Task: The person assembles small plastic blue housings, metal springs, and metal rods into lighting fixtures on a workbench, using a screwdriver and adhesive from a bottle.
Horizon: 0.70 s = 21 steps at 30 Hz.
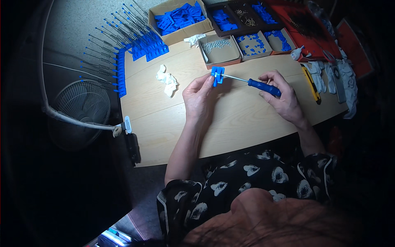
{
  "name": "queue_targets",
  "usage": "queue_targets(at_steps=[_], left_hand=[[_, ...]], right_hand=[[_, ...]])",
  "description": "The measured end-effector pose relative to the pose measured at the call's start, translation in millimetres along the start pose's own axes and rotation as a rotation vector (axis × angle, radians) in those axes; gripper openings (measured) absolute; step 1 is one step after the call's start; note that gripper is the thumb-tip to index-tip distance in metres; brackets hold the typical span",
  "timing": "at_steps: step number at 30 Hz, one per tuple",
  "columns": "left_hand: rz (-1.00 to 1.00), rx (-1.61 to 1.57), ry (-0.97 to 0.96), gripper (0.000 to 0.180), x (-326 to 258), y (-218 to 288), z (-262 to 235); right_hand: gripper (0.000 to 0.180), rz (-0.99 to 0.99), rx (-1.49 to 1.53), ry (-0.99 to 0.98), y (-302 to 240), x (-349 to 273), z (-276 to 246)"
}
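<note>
- Left hand (196, 97) pinches a small blue plastic piece (219, 75) over the table (158, 138), at the hand's 1 o'clock.
- Right hand (284, 99) grips a blue-handled screwdriver (263, 87) at the piece's 3 o'clock, tip at the piece.
- Crumpled white tissue (166, 80): piece's 9 o'clock.
- Yellow cutter (311, 84): right hand's 2 o'clock.

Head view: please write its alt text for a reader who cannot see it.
A human left grip holds a blue part; the right grip points a screwdriver at it. Open boxes stand farther back on the table.
</note>
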<state>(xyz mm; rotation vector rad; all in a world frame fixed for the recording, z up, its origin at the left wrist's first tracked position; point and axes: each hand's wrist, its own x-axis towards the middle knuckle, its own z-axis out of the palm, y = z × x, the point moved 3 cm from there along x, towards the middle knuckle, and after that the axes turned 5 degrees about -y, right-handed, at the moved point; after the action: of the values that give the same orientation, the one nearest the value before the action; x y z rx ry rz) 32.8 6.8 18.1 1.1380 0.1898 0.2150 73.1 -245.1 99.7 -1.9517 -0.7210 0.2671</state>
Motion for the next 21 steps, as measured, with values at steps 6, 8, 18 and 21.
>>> queue_targets(at_steps=[6,8,18,21], left_hand=[[-0.009,-0.034,0.003,0.022,-0.4,-3.6,2.1],[-0.005,-0.040,0.010,0.021,-1.0,-4.5,1.4],[0.073,-0.050,0.026,0.018,-3.3,-8.6,4.6],[0.093,-0.046,0.053,0.018,-3.5,-8.6,4.4]], right_hand=[[0.022,-0.120,-0.069,0.096,2.6,-2.1,-1.5],[0.020,-0.207,-0.170,0.132,0.9,-1.7,-1.4],[0.025,-0.172,-0.114,0.177,3.7,-2.2,3.2],[0.029,-0.148,-0.047,0.129,12.4,-3.1,3.6]])
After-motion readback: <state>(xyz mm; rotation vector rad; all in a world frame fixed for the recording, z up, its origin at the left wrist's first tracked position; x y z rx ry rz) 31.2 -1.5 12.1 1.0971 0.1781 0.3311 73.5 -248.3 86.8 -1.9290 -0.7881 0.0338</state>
